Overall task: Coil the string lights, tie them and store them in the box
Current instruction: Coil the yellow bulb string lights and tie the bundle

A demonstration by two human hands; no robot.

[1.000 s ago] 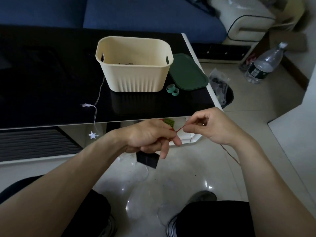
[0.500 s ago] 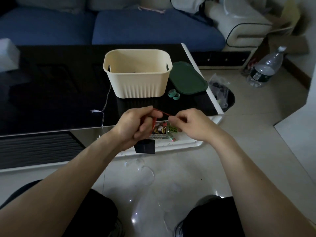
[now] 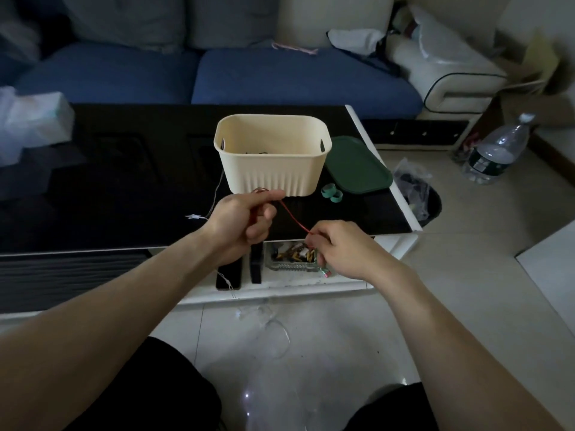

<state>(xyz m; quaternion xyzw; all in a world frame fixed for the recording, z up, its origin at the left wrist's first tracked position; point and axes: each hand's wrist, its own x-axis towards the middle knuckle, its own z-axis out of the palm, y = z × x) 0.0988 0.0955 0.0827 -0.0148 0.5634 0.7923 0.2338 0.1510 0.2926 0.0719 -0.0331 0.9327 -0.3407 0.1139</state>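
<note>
A cream ribbed box (image 3: 270, 164) stands open on the black table (image 3: 124, 194). My left hand (image 3: 245, 217) is raised just in front of the box and grips a small coil of thin red wire (image 3: 292, 217). The wire runs taut down and right to my right hand (image 3: 339, 248), which pinches its other end near the table's front edge. A pale strand of string lights (image 3: 217, 194) with a small white star (image 3: 194, 216) hangs from the box over the table. More clear strand lies looped on the floor (image 3: 273, 331).
The green lid (image 3: 357, 164) lies right of the box, with two green tape rolls (image 3: 331, 192) in front of it. A glass ashtray (image 3: 292, 259) with small items sits on the lower shelf. A bin (image 3: 417, 197), a water bottle (image 3: 497, 150) and a blue sofa (image 3: 217, 76) surround the table.
My left hand has risen toward the box while my right hand dropped and moved away, stretching the red wire between them. The camera tilted up, showing more sofa.
</note>
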